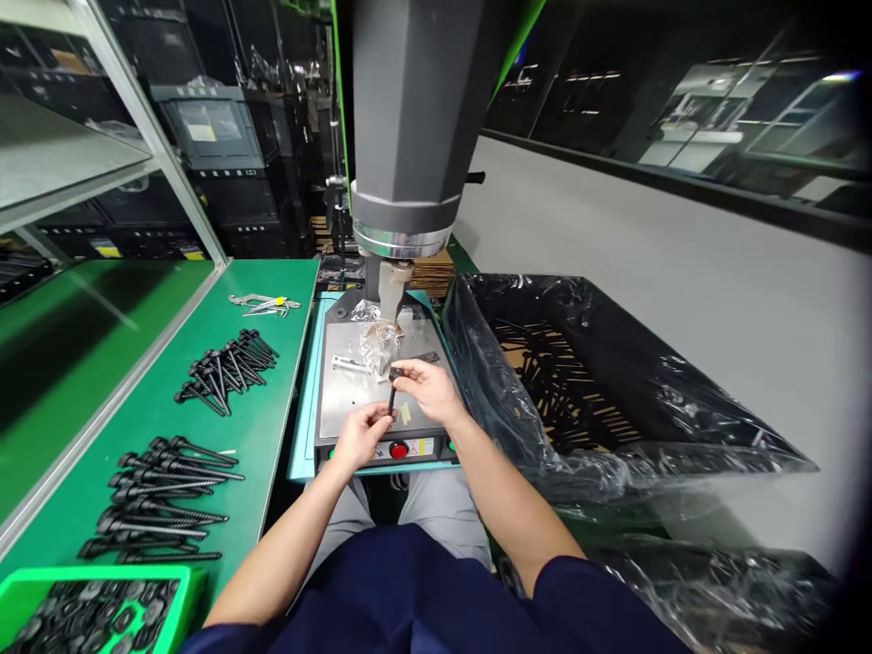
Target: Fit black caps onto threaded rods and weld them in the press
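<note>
Both of my hands hold one black rod-like part (391, 398) upright over the front of the machine's metal plate (333, 400). The fingers of my left hand (361, 434) pinch its lower end. At its thicker top end, my right hand (426, 389) grips it between thumb and fingers. Just beyond my hands, a fixture wrapped in clear plastic (381, 350) sits on the plate beneath the machine's grey head (412, 109). A red button (399, 450) is on the machine's front edge, below my hands.
On the green table (259, 454) at the left lie two groups of black threaded parts (170, 481) and some tools (264, 303). A green bin (187, 604) holds black round pieces. To the right stands a plastic-lined box (510, 391) with many dark rods inside.
</note>
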Demonstrator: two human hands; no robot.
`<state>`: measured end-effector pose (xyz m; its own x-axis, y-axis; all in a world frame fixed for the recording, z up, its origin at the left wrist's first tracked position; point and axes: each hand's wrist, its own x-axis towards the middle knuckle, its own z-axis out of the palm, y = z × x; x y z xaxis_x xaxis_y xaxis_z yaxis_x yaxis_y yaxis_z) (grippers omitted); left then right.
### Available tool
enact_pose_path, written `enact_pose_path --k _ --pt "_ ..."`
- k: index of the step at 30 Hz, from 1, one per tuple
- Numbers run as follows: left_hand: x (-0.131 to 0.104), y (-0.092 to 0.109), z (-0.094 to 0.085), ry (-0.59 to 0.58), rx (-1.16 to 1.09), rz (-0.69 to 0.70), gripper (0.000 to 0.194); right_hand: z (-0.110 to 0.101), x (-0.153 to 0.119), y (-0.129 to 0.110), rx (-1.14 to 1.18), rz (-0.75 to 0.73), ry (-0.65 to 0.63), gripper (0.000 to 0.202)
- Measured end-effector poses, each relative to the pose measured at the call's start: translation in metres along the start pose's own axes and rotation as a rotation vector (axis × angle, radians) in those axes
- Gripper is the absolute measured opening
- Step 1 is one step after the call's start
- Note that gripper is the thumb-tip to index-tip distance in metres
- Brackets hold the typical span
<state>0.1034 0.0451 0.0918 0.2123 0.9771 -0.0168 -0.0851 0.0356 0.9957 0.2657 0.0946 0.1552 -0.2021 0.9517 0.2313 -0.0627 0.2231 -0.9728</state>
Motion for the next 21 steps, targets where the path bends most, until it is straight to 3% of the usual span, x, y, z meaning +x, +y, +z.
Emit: enact_pose_path --k 9,15,18,21 --pt "-0.011 -0.005 -0.027 0.185 0.095 0.092 0.016 0.049 -0.014 -0.005 -0.258 -0.202 -0.093 0.025" --pt "-0.018 -0.007 -0.044 0.321 0.081 0.071 0.020 0.057 -0.009 0.004 -0.133 -0.118 -0.135 0.042" --pt "-0.012 -0.005 -0.075 0.508 0.130 0.051 0.022 0.047 -0.014 0.013 -0.120 -0.022 -0.129 0.045" --pt "0.002 0.000 -0.126 0.767 0.195 0.049 0.023 0.033 -0.023 0.024 -0.151 0.068 -0.154 0.044"
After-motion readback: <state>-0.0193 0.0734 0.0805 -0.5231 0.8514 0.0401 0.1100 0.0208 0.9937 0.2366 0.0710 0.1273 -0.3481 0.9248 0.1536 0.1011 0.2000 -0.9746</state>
